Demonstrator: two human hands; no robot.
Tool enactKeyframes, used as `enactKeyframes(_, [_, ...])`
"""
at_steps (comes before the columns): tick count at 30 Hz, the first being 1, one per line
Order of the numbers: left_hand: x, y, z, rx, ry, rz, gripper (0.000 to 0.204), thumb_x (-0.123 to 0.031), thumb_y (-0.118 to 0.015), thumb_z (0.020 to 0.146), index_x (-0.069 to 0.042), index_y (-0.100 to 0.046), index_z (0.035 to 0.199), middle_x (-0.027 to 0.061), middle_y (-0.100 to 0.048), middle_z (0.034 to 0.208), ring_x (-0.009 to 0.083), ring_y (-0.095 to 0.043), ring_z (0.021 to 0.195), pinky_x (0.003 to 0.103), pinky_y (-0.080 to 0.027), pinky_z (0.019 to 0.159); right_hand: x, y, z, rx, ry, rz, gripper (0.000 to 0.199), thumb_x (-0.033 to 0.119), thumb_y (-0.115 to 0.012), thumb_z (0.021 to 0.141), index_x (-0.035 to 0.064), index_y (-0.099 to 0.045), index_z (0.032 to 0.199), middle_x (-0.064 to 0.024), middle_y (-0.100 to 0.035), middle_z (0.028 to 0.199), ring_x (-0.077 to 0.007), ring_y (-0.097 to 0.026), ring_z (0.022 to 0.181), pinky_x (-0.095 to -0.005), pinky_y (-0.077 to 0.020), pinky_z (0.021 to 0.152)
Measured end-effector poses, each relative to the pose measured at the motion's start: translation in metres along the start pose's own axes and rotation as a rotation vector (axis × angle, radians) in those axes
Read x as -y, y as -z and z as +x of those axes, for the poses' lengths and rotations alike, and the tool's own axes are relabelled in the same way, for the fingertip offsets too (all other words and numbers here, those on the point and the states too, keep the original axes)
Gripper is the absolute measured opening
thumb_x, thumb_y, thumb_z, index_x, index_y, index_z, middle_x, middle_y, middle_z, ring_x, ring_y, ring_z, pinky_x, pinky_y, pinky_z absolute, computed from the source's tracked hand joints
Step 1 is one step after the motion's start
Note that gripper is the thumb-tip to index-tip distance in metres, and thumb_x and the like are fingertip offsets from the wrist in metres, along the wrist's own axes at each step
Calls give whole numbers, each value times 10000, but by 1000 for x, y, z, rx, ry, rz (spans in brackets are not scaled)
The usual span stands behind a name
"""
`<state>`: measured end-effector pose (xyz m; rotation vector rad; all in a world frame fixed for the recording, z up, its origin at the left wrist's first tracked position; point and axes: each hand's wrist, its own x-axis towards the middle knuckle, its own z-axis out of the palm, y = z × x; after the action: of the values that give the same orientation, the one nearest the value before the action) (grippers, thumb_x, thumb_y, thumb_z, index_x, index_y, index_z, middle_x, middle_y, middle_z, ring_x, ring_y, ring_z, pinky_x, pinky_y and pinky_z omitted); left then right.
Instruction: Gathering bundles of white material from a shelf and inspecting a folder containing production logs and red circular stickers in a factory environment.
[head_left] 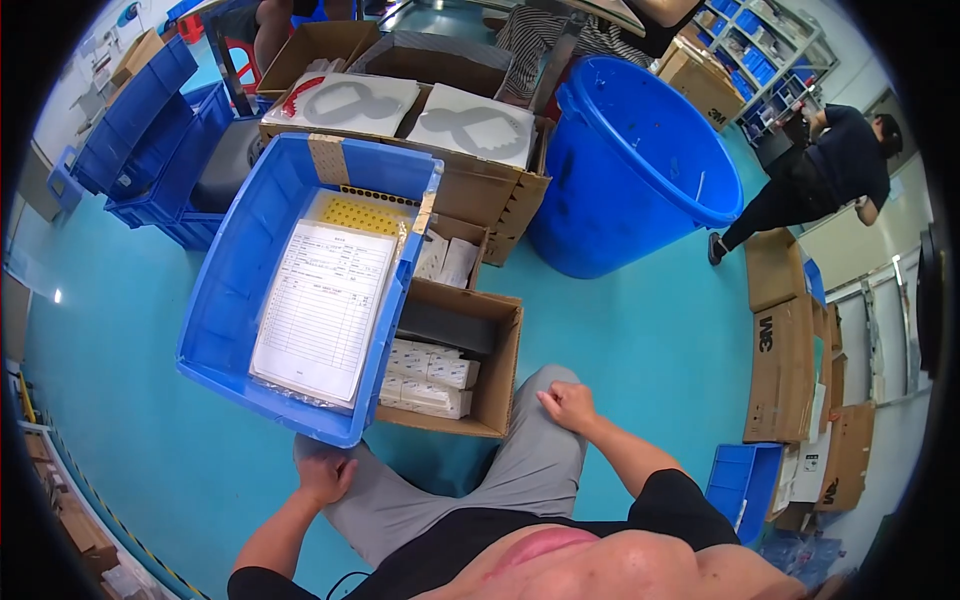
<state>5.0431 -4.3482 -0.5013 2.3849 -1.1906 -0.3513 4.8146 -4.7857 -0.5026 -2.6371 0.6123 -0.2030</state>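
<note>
My left hand rests on my left thigh, just below the near corner of a blue plastic bin. Its fingers look curled in, and nothing shows in them. On my right knee lies my right hand, loosely closed and holding nothing. Inside the bin, a printed form with a table lies on top of a plastic-wrapped stack. A yellow sheet with dots shows beyond the form. Partly beneath the bin stands an open cardboard box with small white boxes and a dark grey piece.
A large blue tub stands beyond, to the right. Farther off, a carton bears two white packs with grey shapes. Blue crates are stacked at left. Cardboard boxes line the right side, where a person walks.
</note>
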Motion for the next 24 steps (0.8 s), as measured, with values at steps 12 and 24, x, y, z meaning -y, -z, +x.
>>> enactKeyframes(12, [1,-11,1,16,16,39,243,-274,-565,764,-84,-545,614,138,-582,659,342,-573,632,456,-442,541,4,-3,-1,38,25,34,317,278,-630,784,64,-502,588,-132,-548,574,-327,-549,540,-415,-416,490])
enactKeyframes(24, [-81,58,-22,170,-5,-57,191,-231,-538,759,-78,-539,645,122,-567,664,341,-566,634,458,-453,566,48,57,-38,192,14,-4,296,267,-590,802,66,-487,610,-142,-546,613,-343,-549,586,-428,-411,512])
